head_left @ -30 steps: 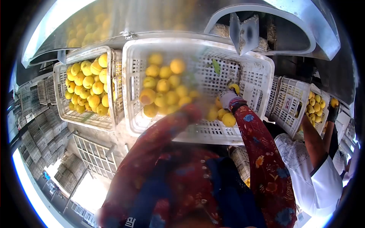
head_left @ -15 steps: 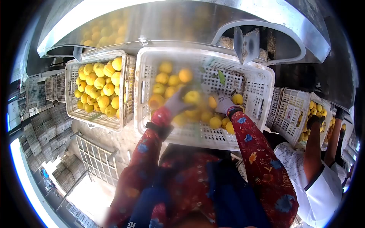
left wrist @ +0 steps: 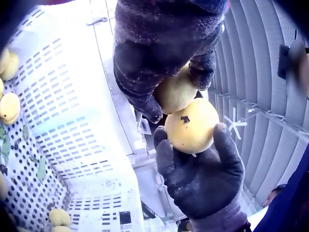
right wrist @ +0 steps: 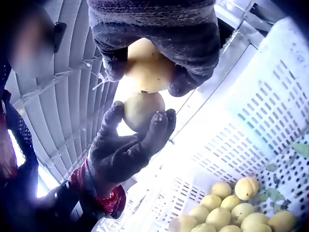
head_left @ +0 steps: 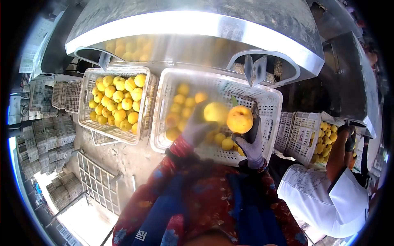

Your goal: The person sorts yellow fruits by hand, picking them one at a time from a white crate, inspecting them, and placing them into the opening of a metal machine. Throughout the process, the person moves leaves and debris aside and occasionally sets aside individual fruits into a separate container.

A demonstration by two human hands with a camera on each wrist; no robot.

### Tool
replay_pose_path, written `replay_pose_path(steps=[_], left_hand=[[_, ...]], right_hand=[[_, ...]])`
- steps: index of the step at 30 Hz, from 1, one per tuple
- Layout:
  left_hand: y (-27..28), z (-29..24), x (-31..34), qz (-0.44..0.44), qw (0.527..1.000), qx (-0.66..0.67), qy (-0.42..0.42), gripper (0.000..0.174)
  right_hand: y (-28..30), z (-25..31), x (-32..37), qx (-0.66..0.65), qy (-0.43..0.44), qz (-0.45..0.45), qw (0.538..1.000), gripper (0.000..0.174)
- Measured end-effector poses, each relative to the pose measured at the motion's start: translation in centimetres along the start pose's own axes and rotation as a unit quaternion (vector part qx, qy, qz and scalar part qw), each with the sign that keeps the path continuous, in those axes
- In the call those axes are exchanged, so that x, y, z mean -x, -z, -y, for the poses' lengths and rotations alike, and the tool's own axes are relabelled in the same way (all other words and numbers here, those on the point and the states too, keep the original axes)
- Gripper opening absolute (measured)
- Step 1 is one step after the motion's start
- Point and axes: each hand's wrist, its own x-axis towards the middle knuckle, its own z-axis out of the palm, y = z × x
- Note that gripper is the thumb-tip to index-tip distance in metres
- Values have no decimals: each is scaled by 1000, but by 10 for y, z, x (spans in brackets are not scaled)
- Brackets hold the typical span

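Note:
Both gloved hands are raised over a white plastic crate (head_left: pixel 269 112), each with a yellow peach. My left hand (head_left: pixel 195 128) grips one peach (head_left: pixel 216 112), blurred in the head view. My right hand (head_left: pixel 251 148) holds another peach (head_left: pixel 240 119) from below, fingers curled round its sides. In the left wrist view the right hand's peach (left wrist: pixel 193 126) shows a dark spot and overlaps the left hand's peach (left wrist: pixel 175 94). Under the hands, several loose peaches (right wrist: pixel 219 217) lie on the crate's floor, with green leaves (right wrist: pixel 274 194) among them.
To the left stands a second crate (head_left: pixel 84 112) heaped with peaches (head_left: pixel 117 96). A metal machine (head_left: pixel 193 24) with chute openings overhangs the crates' far side. At the right, a person in a white shirt (head_left: pixel 324 201) reaches into another peach-filled crate (head_left: pixel 303 139).
Both hands were down among the peaches in the crate; now they are lifted nearer the head camera, each with a peach. The head view has shifted.

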Motion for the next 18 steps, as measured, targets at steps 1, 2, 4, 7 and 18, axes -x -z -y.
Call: replay_pose_path(steps=[1,2,4,7,18], left_hand=[[-1,-2,-2,11,996,-62,-55,71],[-5,-8,-4,27,997,-39,-67,72],[-13,-21,-13,65,994,5,-91,74],[-13,-31,-28,68,996,3,-60,76],[-23,-42,-71,117,987,50,-98,56]], right_hand=[[3,7,1,54,38,3,998,97],[3,15,4,108,72,5,992,98],[-3,31,3,170,124,-51,976,91],[-5,47,-14,325,203,-136,913,83],[13,57,-162,540,104,-246,798,71]])
